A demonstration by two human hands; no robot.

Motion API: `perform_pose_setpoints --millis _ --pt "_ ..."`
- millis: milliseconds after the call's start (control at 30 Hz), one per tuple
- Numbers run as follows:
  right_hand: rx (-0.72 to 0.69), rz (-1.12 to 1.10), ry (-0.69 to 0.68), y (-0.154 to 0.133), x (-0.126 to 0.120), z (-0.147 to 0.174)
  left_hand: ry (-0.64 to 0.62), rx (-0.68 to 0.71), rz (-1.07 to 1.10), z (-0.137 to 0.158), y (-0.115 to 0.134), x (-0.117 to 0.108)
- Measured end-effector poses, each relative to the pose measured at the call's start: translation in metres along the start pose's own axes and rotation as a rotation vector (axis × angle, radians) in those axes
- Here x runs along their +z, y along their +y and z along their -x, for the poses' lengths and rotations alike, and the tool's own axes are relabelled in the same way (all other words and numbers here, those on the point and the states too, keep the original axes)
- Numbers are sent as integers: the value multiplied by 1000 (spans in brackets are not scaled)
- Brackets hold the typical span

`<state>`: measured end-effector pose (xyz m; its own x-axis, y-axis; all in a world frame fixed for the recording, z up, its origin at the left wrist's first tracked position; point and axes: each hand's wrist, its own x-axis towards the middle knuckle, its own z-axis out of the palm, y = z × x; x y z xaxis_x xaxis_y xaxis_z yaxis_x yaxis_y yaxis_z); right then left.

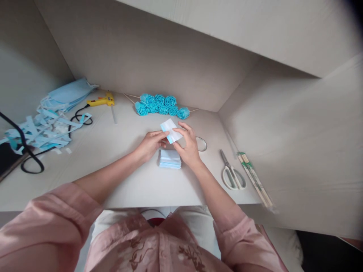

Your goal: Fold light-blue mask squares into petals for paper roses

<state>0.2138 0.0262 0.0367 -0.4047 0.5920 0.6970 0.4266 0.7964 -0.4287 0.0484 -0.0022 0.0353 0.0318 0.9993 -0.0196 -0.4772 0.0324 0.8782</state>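
Observation:
A small light-blue and white piece of mask fabric (170, 130) is held up between my two hands above the table. My left hand (153, 144) pinches its lower left edge, thumb on top. Fingers and thumb of my right hand (187, 145) grip its right side and bottom corner. Just below the hands lies a neat stack of cut mask pieces (170, 159) in the same pale blue. A ring of tape (201, 138), partly hidden, rests right behind my right hand.
Blue fabric roses (163, 105) on sticks lie at the back. On the left are a yellow glue gun (104, 99) with a black cord, folded masks (69, 92) and a heap of scraps (36, 130). Scissors (231, 175) and bagged wooden sticks (253, 179) lie right. A shelf hangs overhead.

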Motion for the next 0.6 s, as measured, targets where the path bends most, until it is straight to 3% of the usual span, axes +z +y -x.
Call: perform_pose_setpoints --millis 333,600 --pt "-14 -22 -33 5 1 0 -42 -13 7 -2 -5 -1" --pt "63 -123 -22 0 2 2 64 64 -88 -4 -8 -5"
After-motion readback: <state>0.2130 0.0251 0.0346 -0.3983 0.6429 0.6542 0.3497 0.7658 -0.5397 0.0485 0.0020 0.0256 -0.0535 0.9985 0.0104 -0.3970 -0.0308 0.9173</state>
